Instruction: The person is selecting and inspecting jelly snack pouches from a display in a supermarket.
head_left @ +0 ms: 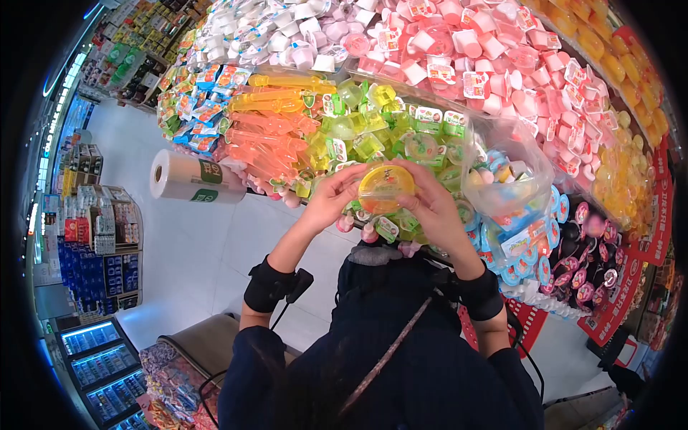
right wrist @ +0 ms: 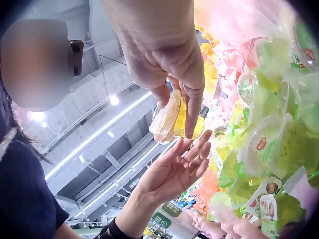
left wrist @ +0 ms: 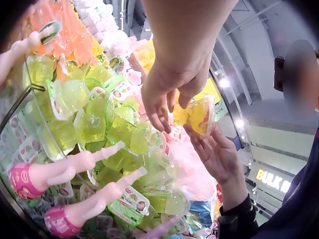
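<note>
a shop bin [head_left: 401, 79] heaped with jelly cups; both hands, left hand [head_left: 331, 197] and right hand [head_left: 430, 204], pinch one yellow jelly cup [head_left: 385, 188] by its rim, lid upward, as if for a look.

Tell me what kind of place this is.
Most likely a supermarket's bulk sweets section: open bins heaped with green jelly cups, a roll of plastic bags beside them, stocked shelves along an aisle, and a BULK sign.

Dark navy long sleeves, black wrist bands with cables, shoulder strap
</note>
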